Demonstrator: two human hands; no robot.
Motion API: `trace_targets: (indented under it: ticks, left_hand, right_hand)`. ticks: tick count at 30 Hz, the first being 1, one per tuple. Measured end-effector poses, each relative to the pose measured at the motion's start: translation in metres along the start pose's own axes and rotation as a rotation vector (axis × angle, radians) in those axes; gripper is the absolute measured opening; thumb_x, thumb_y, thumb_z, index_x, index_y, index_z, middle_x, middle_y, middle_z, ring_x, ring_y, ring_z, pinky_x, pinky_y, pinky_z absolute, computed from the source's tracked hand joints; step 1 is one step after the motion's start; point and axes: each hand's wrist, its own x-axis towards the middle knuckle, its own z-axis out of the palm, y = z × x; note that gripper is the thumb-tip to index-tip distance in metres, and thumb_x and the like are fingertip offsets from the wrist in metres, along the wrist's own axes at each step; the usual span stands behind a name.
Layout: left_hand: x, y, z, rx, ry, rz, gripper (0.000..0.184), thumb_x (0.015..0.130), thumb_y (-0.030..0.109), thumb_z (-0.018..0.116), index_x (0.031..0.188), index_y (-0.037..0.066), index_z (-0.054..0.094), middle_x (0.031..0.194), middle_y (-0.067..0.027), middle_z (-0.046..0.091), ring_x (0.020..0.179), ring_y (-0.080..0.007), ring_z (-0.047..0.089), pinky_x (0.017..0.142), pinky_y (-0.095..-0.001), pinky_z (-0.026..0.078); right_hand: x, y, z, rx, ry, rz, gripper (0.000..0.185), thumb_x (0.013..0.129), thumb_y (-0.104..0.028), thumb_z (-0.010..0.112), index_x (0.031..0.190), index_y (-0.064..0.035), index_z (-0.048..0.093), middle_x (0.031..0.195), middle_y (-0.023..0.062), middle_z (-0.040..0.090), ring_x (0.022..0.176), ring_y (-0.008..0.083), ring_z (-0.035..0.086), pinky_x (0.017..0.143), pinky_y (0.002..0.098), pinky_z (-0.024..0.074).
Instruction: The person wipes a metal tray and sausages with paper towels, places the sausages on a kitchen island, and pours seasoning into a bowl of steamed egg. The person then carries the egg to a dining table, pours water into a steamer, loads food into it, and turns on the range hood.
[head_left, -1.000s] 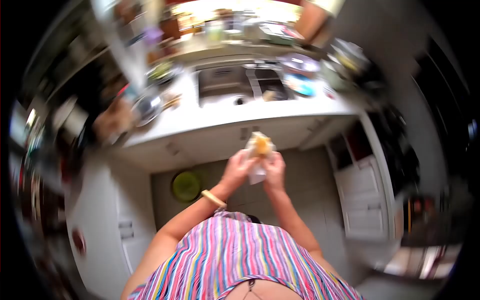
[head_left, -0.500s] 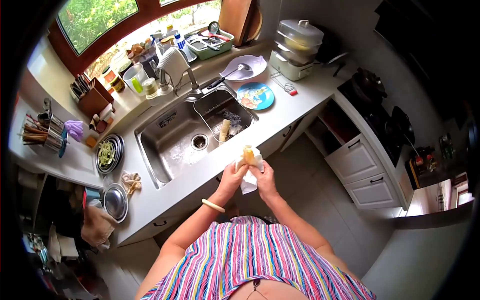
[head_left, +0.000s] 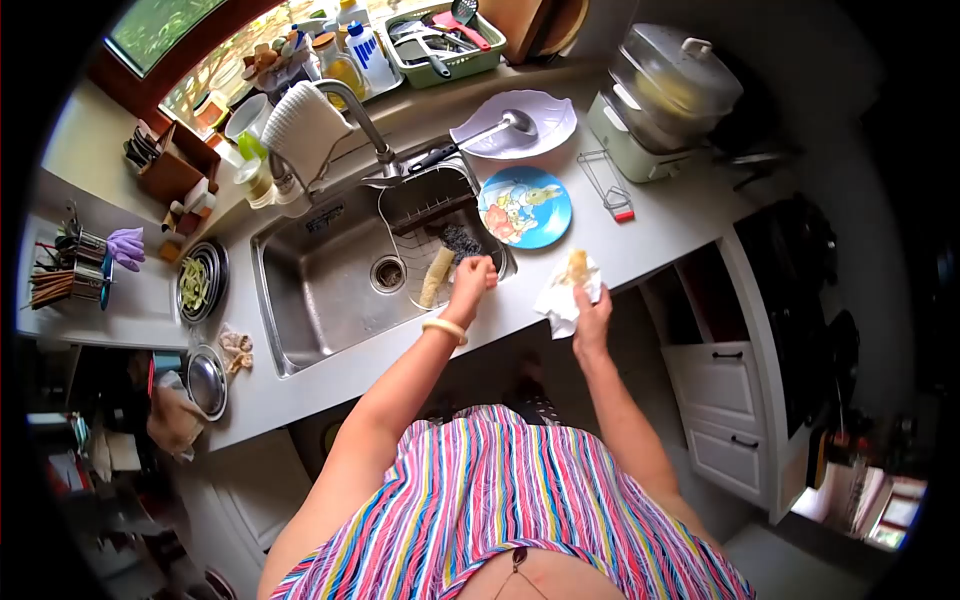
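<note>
My right hand (head_left: 592, 322) grips a crumpled white paper towel (head_left: 558, 306) at the counter's front edge. A small yellowish piece (head_left: 577, 264) sticks out at the top of the towel; its kind is unclear. Above the right end of the sink (head_left: 330, 305), my left hand (head_left: 472, 286) has its fingers curled in, and what they hold, if anything, is hidden. Close by in the sink's wire rack lie a pale brown, roll-shaped piece (head_left: 436, 277) and a dark scouring pad (head_left: 461, 243). A blue plate with a rabbit picture (head_left: 526, 207) rests just beyond my hands.
Behind the plate stand a lilac leaf-shaped bowl (head_left: 550, 125) with a ladle (head_left: 515, 122) and a food steamer (head_left: 650, 130). A red-tipped wire tool (head_left: 612, 195) lies nearby. Leftward are the faucet (head_left: 365, 120), a bowl of green slices (head_left: 195, 285) and a metal lid (head_left: 206, 383).
My hands have parted. The left has let go of the towel and moved toward the sink rack; the right has carried the towel and yellowish piece rightward. The view has shifted closer to the counter.
</note>
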Motion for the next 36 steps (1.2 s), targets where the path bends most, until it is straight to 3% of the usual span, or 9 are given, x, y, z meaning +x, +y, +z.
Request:
trace_targets:
  ticks: [4, 9, 15, 17, 19, 20, 24, 32, 36]
  left_hand:
    - [0.073, 0.006, 0.031, 0.016, 0.229, -0.015, 0.021, 0.088, 0.019, 0.052, 0.082, 0.000, 0.057, 0.072, -0.0041, 0.059, 0.057, -0.0093, 0.054, 0.050, -0.0207, 0.046]
    - [0.088, -0.006, 0.022, -0.008, 0.173, 0.009, 0.019, 0.089, 0.018, 0.053, 0.094, 0.000, 0.056, 0.083, -0.0073, 0.061, 0.067, -0.0122, 0.059, 0.053, -0.0230, 0.050]
    - [-0.044, 0.056, -0.046, -0.109, 0.308, 0.122, 0.024, 0.088, 0.010, 0.049, 0.108, -0.001, 0.051, 0.097, -0.0096, 0.061, 0.081, -0.0181, 0.064, 0.066, -0.0293, 0.055]
    - [-0.070, 0.059, -0.107, 0.085, 0.482, 0.434, 0.024, 0.088, 0.015, 0.049, 0.103, -0.003, 0.053, 0.091, -0.0156, 0.063, 0.079, -0.0205, 0.065, 0.066, -0.0311, 0.053]
    - [-0.095, 0.084, -0.163, 1.089, 0.871, 0.315, 0.028, 0.089, 0.022, 0.048, 0.093, -0.005, 0.054, 0.081, -0.0237, 0.062, 0.079, -0.0285, 0.064, 0.067, -0.0364, 0.051]
    - [-0.102, 0.092, -0.171, 1.001, 0.903, 0.372, 0.040, 0.090, 0.033, 0.045, 0.083, -0.006, 0.054, 0.074, -0.0277, 0.059, 0.079, -0.0371, 0.061, 0.066, -0.0427, 0.049]
    - [-0.121, 0.117, -0.182, 0.920, 0.961, 0.231, 0.051, 0.091, 0.043, 0.043, 0.077, -0.005, 0.053, 0.068, -0.0231, 0.060, 0.073, -0.0390, 0.061, 0.065, -0.0444, 0.047]
    - [-0.129, 0.083, -0.177, 0.612, 0.939, 0.420, 0.030, 0.082, 0.022, 0.056, 0.086, -0.008, 0.054, 0.077, -0.0233, 0.061, 0.076, -0.0367, 0.061, 0.067, -0.0422, 0.046]
    - [-0.154, 0.095, -0.171, 0.476, 0.816, 0.360, 0.021, 0.081, 0.016, 0.055, 0.078, -0.004, 0.049, 0.070, -0.0182, 0.059, 0.068, -0.0255, 0.061, 0.060, -0.0352, 0.046]
  right_hand:
    - [0.088, -0.025, -0.023, -0.064, -0.093, 0.000, 0.026, 0.082, -0.008, 0.058, 0.105, 0.0018, 0.050, 0.094, 0.0067, 0.057, 0.081, 0.0131, 0.055, 0.073, 0.0262, 0.0465]
    - [0.130, -0.045, -0.026, -0.019, -0.183, 0.115, 0.029, 0.085, -0.009, 0.054, 0.111, 0.0010, 0.048, 0.100, 0.0086, 0.058, 0.086, 0.0169, 0.060, 0.076, 0.0289, 0.0499]
    - [0.128, -0.047, -0.006, 0.003, -0.278, 0.189, 0.032, 0.085, -0.007, 0.052, 0.115, 0.0010, 0.045, 0.104, 0.0103, 0.057, 0.091, 0.0187, 0.060, 0.080, 0.0307, 0.0498]
    - [0.126, -0.040, 0.016, -0.036, -0.337, 0.175, 0.032, 0.085, -0.007, 0.051, 0.115, 0.0015, 0.044, 0.103, 0.0109, 0.057, 0.087, 0.0184, 0.059, 0.078, 0.0304, 0.0495]
    - [0.133, -0.012, 0.040, -0.220, -0.453, 0.141, 0.033, 0.083, -0.007, 0.052, 0.115, 0.0020, 0.045, 0.102, 0.0109, 0.057, 0.086, 0.0165, 0.058, 0.076, 0.0285, 0.0480]
    - [0.132, 0.005, 0.056, -0.295, -0.505, 0.101, 0.036, 0.082, -0.008, 0.052, 0.115, 0.0028, 0.044, 0.102, 0.0113, 0.056, 0.087, 0.0163, 0.057, 0.076, 0.0279, 0.0471]
    - [0.103, 0.058, 0.153, -0.534, -0.608, -0.323, 0.045, 0.077, -0.011, 0.051, 0.118, 0.0051, 0.043, 0.107, 0.0176, 0.056, 0.098, 0.0263, 0.055, 0.088, 0.0332, 0.0422]
    - [-0.075, 0.081, 0.292, -0.391, -1.132, -0.424, 0.031, 0.071, -0.001, 0.058, 0.100, -0.0092, 0.059, 0.096, 0.0161, 0.054, 0.090, 0.0354, 0.053, 0.081, 0.0378, 0.0442]
    - [-0.066, 0.105, 0.313, -0.559, -0.972, -0.467, 0.016, 0.071, -0.001, 0.056, 0.086, -0.0066, 0.059, 0.091, 0.0157, 0.056, 0.083, 0.0359, 0.056, 0.073, 0.0419, 0.0462]
